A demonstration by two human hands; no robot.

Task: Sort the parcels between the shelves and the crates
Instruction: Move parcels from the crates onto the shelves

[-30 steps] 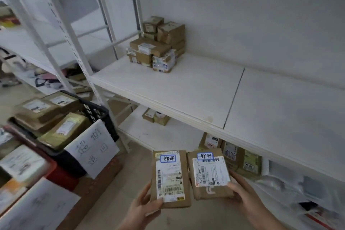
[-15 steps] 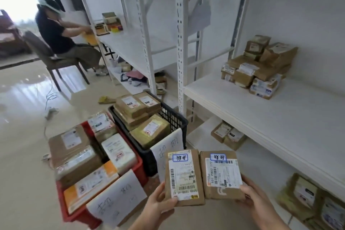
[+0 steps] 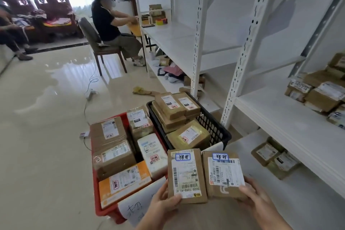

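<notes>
My left grip (image 3: 164, 206) holds 1 flat brown parcel (image 3: 186, 175) by its lower edge, thumb on its label; my right grip (image 3: 259, 200) holds a 2nd parcel (image 3: 223, 175) just beside it. Both hang above the floor, near the red crate (image 3: 104, 211) and black crate (image 3: 214, 125), each full of parcels, left of the white shelves (image 3: 291, 117).

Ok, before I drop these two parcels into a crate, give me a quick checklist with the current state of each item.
1. Left hand grips its parcel: ok.
2. Right hand grips the other parcel: ok.
3. Blue stamps on both labels face up: ok.
4. Stamps match a crate's sign: cannot tell.
5. Free space in the black crate: not ok, piled above the rim.
6. Free space in the red crate: not ok, packed.
</notes>
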